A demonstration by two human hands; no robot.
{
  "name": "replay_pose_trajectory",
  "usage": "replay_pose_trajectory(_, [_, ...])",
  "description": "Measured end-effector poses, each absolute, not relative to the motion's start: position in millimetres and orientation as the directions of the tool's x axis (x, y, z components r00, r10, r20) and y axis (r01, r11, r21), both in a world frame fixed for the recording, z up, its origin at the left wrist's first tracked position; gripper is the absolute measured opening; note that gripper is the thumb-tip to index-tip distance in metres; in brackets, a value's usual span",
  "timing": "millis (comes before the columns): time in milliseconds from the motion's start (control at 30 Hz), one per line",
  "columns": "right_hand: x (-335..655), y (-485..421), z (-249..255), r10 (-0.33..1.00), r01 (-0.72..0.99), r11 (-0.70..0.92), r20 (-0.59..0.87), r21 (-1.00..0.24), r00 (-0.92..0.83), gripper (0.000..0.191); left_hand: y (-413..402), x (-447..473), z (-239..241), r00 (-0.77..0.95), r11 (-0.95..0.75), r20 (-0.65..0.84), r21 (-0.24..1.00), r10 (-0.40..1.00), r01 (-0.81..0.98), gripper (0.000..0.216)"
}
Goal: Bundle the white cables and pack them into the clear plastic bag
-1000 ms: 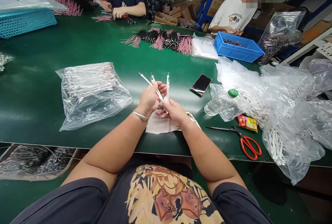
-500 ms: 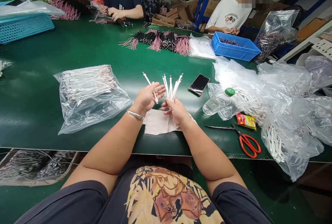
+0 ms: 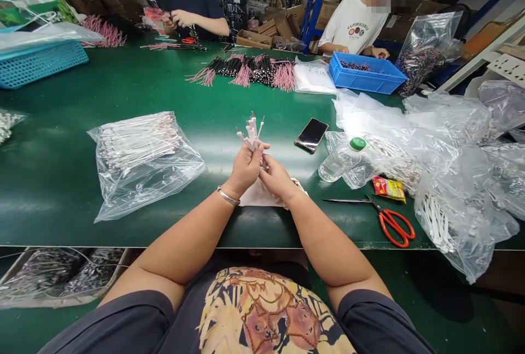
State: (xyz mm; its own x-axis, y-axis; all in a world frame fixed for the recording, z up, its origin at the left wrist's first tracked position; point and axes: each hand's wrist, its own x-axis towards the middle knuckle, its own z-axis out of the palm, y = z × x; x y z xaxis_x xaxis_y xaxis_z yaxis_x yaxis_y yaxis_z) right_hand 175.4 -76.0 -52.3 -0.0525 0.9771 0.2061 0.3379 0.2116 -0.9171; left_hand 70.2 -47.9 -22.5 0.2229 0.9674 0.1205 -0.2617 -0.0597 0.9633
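Observation:
My left hand (image 3: 246, 168) and my right hand (image 3: 276, 178) are pressed together above the green table (image 3: 61, 168), both gripping a small bundle of thin white wire pieces (image 3: 251, 129) that stands upright between them. A silver bracelet sits on my left wrist. Under my hands lies a pale cloth or bag (image 3: 256, 195). To the left rests a clear plastic bag (image 3: 139, 151) packed with similar white pieces.
A black phone (image 3: 311, 134), a plastic bottle with a green cap (image 3: 342, 160), a red-yellow sachet (image 3: 389, 188) and red-handled scissors (image 3: 388, 220) lie to the right among crumpled clear bags (image 3: 451, 151). Pink-black wire bundles (image 3: 250, 69), a blue bin (image 3: 361, 75) and two other people sit at the far side.
The white pieces, fanned apart between my two hands before, are now gathered into one tight upright bundle, and my hands have closed together.

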Motion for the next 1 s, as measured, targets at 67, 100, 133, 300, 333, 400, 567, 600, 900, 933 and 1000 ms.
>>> replay_pose_trajectory(67, [177.3, -73.7, -54.9, 0.97, 0.345, 0.236, 0.238, -0.908, -0.037, 0.038, -46.8, 71.2, -21.5, 0.166, -0.149, 0.189, 0.962, 0.968, -0.23, 0.009])
replay_pose_trajectory(100, [178.2, -72.4, -56.5, 0.967, 0.342, 0.244, 0.252, -0.907, -0.02, 0.04, -45.2, 71.7, -22.1, 0.149, -0.176, 0.209, 0.962, 0.967, -0.208, 0.009])
replay_pose_trajectory(133, [179.0, -71.0, -58.1, 0.966, 0.342, 0.244, 0.258, -0.907, -0.003, 0.041, -43.0, 72.4, -23.5, 0.138, -0.191, 0.218, 0.964, 0.966, -0.187, 0.007])
replay_pose_trajectory(300, [180.8, -66.8, -61.8, 0.972, 0.41, 0.187, 0.227, -0.893, 0.052, 0.037, -30.8, 73.5, -33.6, 0.143, -0.204, 0.222, 0.97, 0.965, -0.132, 0.004])
replay_pose_trajectory(333, [180.9, -66.7, -61.0, 0.972, 0.422, 0.182, 0.228, -0.888, 0.06, 0.036, -29.6, 73.1, -34.3, 0.143, -0.213, 0.23, 0.969, 0.963, -0.124, 0.005])
replay_pose_trajectory(400, [180.9, -67.1, -58.5, 0.968, 0.437, 0.179, 0.238, -0.882, 0.084, 0.037, -29.3, 72.2, -33.4, 0.139, -0.238, 0.252, 0.965, 0.958, -0.109, 0.009])
replay_pose_trajectory(567, [176.4, -69.3, -54.0, 0.95, 0.413, 0.243, 0.301, -0.878, 0.082, 0.039, -42.2, 75.6, -21.4, 0.15, -0.354, 0.36, 0.933, 0.921, -0.063, 0.016])
replay_pose_trajectory(600, [174.3, -69.7, -54.1, 0.952, 0.364, 0.246, 0.294, -0.898, 0.082, 0.037, -46.0, 77.5, -18.1, 0.163, -0.377, 0.38, 0.925, 0.911, -0.053, 0.017])
replay_pose_trajectory(900, [171.1, -78.5, -29.4, 0.993, -0.651, -0.113, -0.075, -0.75, -0.086, 0.045, -33.3, 88.4, 12.3, 0.085, -0.137, 0.18, 0.921, 0.98, -0.365, 0.021])
replay_pose_trajectory(933, [173.5, -78.5, -26.1, 0.988, -0.718, -0.15, -0.125, -0.68, -0.089, 0.036, -29.1, 89.5, 15.1, 0.066, -0.126, 0.168, 0.903, 0.984, -0.41, 0.021])
replay_pose_trajectory(1000, [177.6, -76.7, -23.3, 0.971, -0.817, -0.174, -0.232, -0.549, -0.052, 0.03, -24.6, 94.0, 18.1, 0.046, -0.121, 0.161, 0.875, 0.986, -0.468, 0.02])
